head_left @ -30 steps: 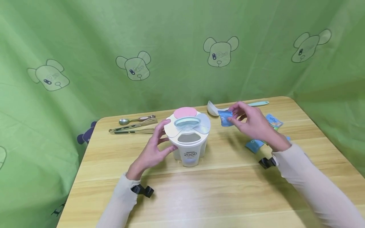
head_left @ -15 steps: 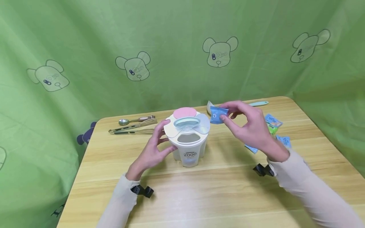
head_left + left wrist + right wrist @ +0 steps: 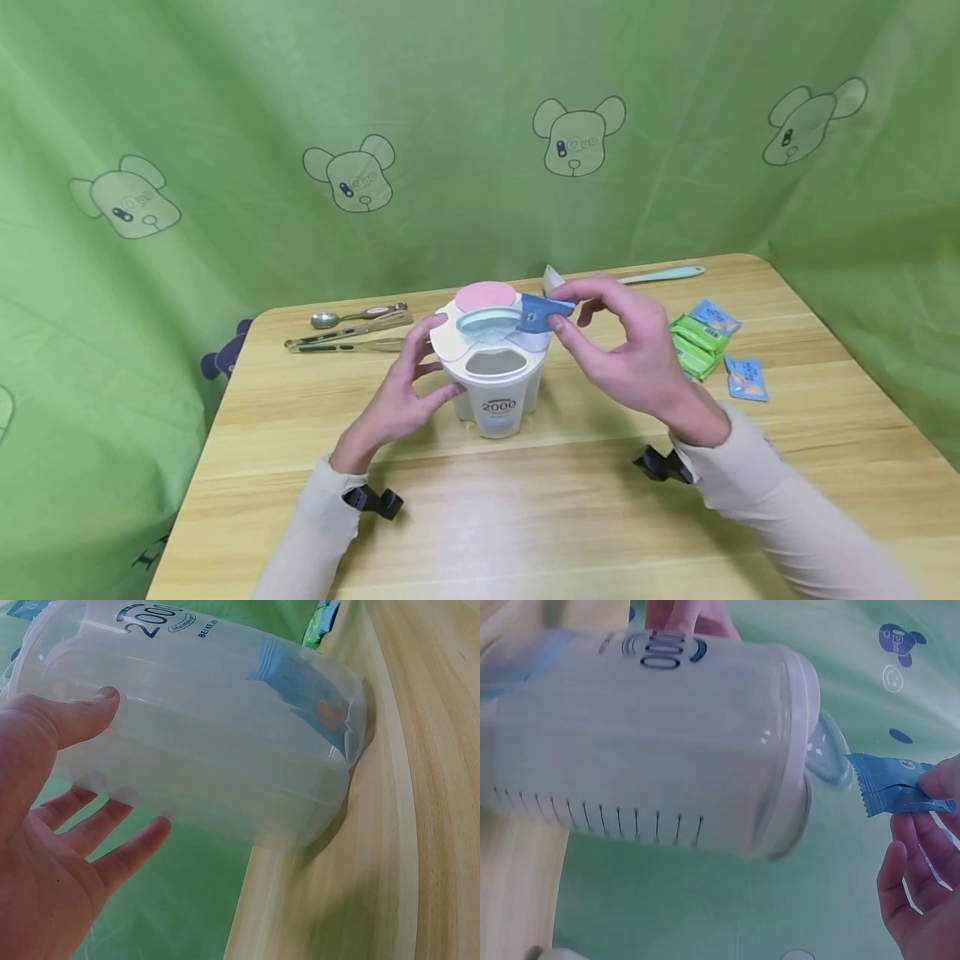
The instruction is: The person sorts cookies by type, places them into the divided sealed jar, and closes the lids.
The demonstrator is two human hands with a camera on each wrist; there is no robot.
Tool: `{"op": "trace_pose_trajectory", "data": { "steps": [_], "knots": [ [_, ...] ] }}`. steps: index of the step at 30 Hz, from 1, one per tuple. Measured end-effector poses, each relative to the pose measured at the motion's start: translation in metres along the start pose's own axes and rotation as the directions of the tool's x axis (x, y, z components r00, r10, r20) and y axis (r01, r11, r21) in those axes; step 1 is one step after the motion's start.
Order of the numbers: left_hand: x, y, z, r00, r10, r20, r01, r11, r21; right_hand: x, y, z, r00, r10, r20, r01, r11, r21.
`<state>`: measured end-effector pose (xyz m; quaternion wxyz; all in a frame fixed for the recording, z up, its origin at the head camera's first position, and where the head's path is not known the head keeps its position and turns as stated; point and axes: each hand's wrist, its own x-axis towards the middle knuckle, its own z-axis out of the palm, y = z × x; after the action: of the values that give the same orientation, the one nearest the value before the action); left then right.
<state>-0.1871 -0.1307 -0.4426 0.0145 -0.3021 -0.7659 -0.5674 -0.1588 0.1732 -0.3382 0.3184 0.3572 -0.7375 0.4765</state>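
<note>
A translucent storage canister [image 3: 498, 412] marked 2000 stands upright on the table. Its white lid [image 3: 447, 343] has a pink cover [image 3: 486, 296], and a light-blue flap [image 3: 491, 321] stands raised behind an uncovered front opening. My left hand [image 3: 401, 404] grips the canister's left side, thumb in front and fingers behind. Between thumb and fingers, my right hand [image 3: 626, 354] pinches a blue snack packet [image 3: 542, 315] above the right part of the lid. In the left wrist view another blue packet [image 3: 304, 694] shows through the front compartment's wall, at the bottom.
Green packets [image 3: 697, 342] and blue packets [image 3: 746, 379] lie to the right. A ladle [image 3: 667, 274] rests at the back. At the back left lie a metal spoon [image 3: 326, 319] and tongs [image 3: 348, 331]. A green curtain [image 3: 465, 100] hangs behind the table [image 3: 480, 517].
My right hand has carried the blue packet left, from beside the canister to over its lid, uncovering the green packets. The left hand and canister have stayed in place.
</note>
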Motion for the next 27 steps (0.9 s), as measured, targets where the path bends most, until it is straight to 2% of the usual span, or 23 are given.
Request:
{"op": "trace_pose_trajectory", "data": {
  "steps": [10, 14, 19, 27],
  "knots": [
    [0.000, 0.000, 0.000, 1.000, 0.003, 0.003, -0.003, 1.000, -0.003, -0.009, -0.002, 0.023, 0.998, -0.022, 0.053, 0.020, 0.999, 0.043],
    [0.000, -0.001, 0.000, 1.000, 0.004, 0.004, -0.004, 1.000, -0.003, -0.013, -0.001, 0.029, 0.996, -0.031, 0.085, 0.029, 0.999, 0.026],
    [0.001, -0.001, 0.001, 1.000, -0.001, 0.007, 0.001, 1.000, -0.009, -0.018, 0.001, 0.031, 0.994, -0.027, 0.110, 0.028, 1.000, -0.001],
    [0.000, -0.001, 0.000, 1.000, 0.000, 0.000, 0.000, 1.000, -0.010, -0.026, 0.002, 0.031, 0.995, 0.012, 0.099, -0.011, 1.000, -0.011]
  ]
}}
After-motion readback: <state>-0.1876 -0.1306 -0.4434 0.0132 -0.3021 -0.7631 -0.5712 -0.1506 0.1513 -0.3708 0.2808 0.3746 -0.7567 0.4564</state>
